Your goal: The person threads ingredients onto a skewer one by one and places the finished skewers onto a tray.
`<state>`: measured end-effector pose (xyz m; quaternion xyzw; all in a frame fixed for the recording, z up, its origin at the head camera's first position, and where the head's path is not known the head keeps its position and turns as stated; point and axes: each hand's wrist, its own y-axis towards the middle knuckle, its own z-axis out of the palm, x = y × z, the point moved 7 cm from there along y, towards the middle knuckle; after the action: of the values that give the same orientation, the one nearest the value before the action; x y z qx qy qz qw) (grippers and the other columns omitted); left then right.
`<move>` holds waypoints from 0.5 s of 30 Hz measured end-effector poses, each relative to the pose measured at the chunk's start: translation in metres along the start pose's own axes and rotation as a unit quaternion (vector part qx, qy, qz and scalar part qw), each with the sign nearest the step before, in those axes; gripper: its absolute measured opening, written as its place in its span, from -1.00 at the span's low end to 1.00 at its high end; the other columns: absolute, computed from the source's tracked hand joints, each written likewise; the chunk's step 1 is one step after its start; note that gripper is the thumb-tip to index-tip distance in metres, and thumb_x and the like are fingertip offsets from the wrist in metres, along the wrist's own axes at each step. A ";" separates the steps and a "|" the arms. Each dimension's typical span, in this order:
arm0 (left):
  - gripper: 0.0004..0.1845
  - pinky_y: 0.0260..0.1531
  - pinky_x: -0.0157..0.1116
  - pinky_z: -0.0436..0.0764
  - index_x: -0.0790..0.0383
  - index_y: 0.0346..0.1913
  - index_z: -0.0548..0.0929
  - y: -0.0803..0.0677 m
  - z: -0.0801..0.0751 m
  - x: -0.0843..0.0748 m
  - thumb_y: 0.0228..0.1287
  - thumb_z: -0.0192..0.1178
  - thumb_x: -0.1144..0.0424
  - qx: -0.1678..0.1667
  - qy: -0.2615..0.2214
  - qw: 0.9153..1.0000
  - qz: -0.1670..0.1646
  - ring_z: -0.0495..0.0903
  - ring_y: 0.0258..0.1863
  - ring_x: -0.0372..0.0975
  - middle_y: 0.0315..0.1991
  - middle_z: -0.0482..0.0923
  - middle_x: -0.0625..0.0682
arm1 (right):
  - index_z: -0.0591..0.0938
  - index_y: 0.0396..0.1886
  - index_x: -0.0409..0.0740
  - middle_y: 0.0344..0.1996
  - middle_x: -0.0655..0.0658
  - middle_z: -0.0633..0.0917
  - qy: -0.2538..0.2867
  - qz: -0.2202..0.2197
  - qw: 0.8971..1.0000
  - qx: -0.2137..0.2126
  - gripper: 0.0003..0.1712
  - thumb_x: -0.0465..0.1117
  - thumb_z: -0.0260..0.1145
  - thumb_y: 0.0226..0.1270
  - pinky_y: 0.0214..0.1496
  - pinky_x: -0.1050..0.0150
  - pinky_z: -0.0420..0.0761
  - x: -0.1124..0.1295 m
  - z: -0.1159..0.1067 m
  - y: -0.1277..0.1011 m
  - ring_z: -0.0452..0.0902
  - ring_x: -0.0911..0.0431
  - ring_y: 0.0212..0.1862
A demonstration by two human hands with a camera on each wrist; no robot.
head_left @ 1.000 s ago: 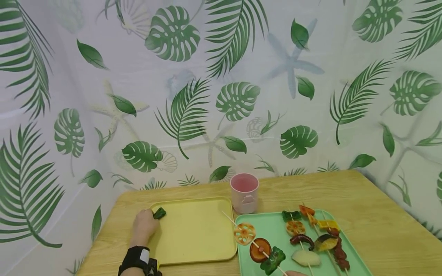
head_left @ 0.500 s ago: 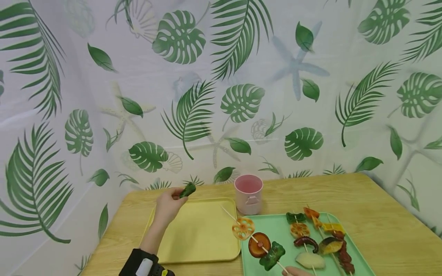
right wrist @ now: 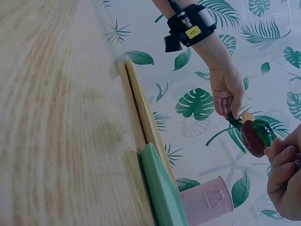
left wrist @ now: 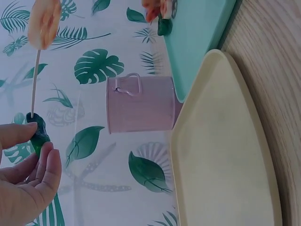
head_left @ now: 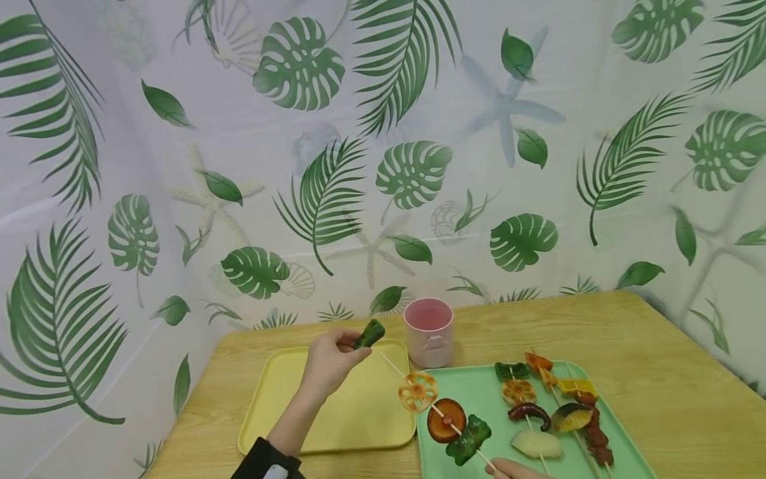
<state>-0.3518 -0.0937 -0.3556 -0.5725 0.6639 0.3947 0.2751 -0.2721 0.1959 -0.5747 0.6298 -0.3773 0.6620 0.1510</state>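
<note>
Between thumb and fingers my left hand (head_left: 330, 362) pinches a small green pepper piece (head_left: 370, 333) above the yellow tray. My right hand (head_left: 512, 470), mostly out of the head view, grips the lower end of a wooden skewer (head_left: 392, 363). Threaded on that skewer are a lotus root slice (head_left: 417, 392), a round brown-orange slice (head_left: 446, 420) and another green pepper piece (head_left: 469, 440). In the left wrist view the skewer's tip meets the held pepper piece (left wrist: 38, 134); how far it enters cannot be seen. Both hands (right wrist: 287, 176) appear in the right wrist view.
A yellow tray (head_left: 353, 426) lies on the left of the wooden table (head_left: 670, 359). Right of it, a mint green tray (head_left: 445, 379) bears several loaded food skewers (head_left: 529, 416). Behind the trays stands a pink bucket (head_left: 429, 336). A leaf-patterned cloth (head_left: 383, 199) hangs at the back.
My left hand has lifted the green pepper piece from the yellow tray's far left corner and carried it right to the skewer's tip. My right hand has kept the skewer nearly still.
</note>
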 end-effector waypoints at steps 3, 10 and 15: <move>-0.68 -0.44 -0.31 0.55 0.37 -0.17 0.63 -0.002 0.004 -0.004 0.02 0.37 0.25 0.008 -0.005 1.000 0.007 0.56 -0.41 -0.20 -0.38 0.58 0.05 | 0.28 0.14 -0.57 -0.28 -0.18 0.50 -0.006 -0.026 0.999 0.017 -0.40 -0.03 -0.20 0.53 -0.28 0.24 0.45 0.000 -0.002 0.002 0.48 0.07 -0.29; -0.66 -0.44 -0.32 0.57 0.39 -0.15 0.62 -0.006 0.008 -0.007 0.04 0.36 0.25 0.024 -0.043 0.999 0.002 0.59 -0.42 -0.22 -0.37 0.59 0.06 | 0.26 0.14 -0.57 -0.41 -0.11 0.44 -0.013 -0.045 0.999 0.027 -0.41 -0.06 -0.25 0.55 -0.38 0.32 0.39 0.004 0.000 0.002 0.38 0.15 -0.43; -0.65 -0.39 -0.26 0.61 0.46 -0.13 0.60 -0.006 0.010 -0.006 0.06 0.34 0.28 0.039 -0.096 0.995 -0.010 0.62 -0.43 -0.18 -0.36 0.59 0.10 | 0.23 0.14 -0.61 -0.41 -0.10 0.43 -0.005 -0.048 0.998 0.041 -0.40 -0.07 -0.25 0.55 -0.39 0.32 0.36 0.003 -0.002 0.003 0.34 0.17 -0.45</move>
<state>-0.3455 -0.0824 -0.3574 -0.5273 0.6440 0.4189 0.3631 -0.2764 0.1943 -0.5727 0.6559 -0.3201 0.6658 0.1548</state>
